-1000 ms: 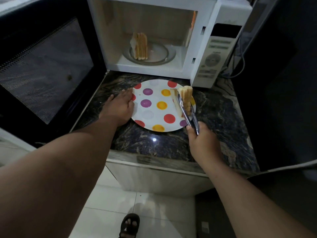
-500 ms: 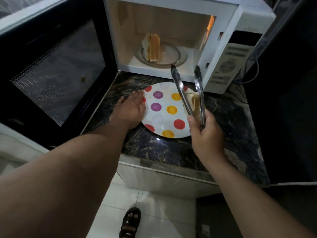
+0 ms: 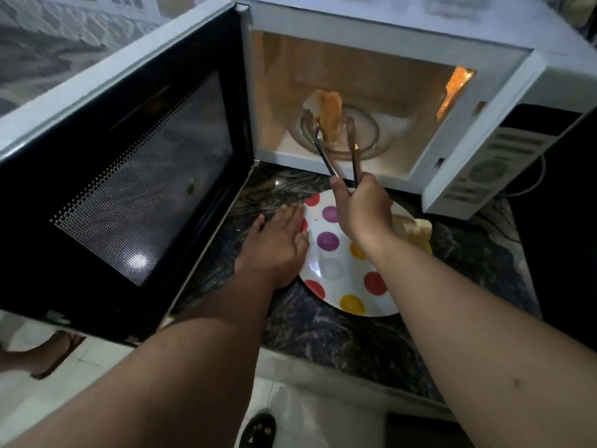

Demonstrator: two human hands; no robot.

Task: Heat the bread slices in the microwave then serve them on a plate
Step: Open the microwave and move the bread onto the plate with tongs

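Note:
The white microwave (image 3: pixel 484 101) stands open, lit inside. Upright bread slices (image 3: pixel 329 114) lean together on its glass turntable (image 3: pixel 368 137). My right hand (image 3: pixel 363 210) grips metal tongs (image 3: pixel 339 147) whose open tips reach into the cavity on either side of the bread. A white plate with coloured dots (image 3: pixel 342 276) lies on the dark marble counter in front of the microwave. Bread slices (image 3: pixel 416 232) lie at its right edge, partly hidden by my right arm. My left hand (image 3: pixel 276 247) rests flat on the counter, fingers touching the plate's left rim.
The microwave door (image 3: pixel 129 176) swings out wide to the left, over the counter's left edge. The control panel (image 3: pixel 491 166) is at the right, with a cable behind it. The marble counter (image 3: pixel 323 334) ends near me; sandalled feet show on the tiled floor below.
The tongs let go of bread on the plate's right side, rose empty and moved forward into the microwave, around the remaining slices. My left hand stayed at the plate. The camera moved closer.

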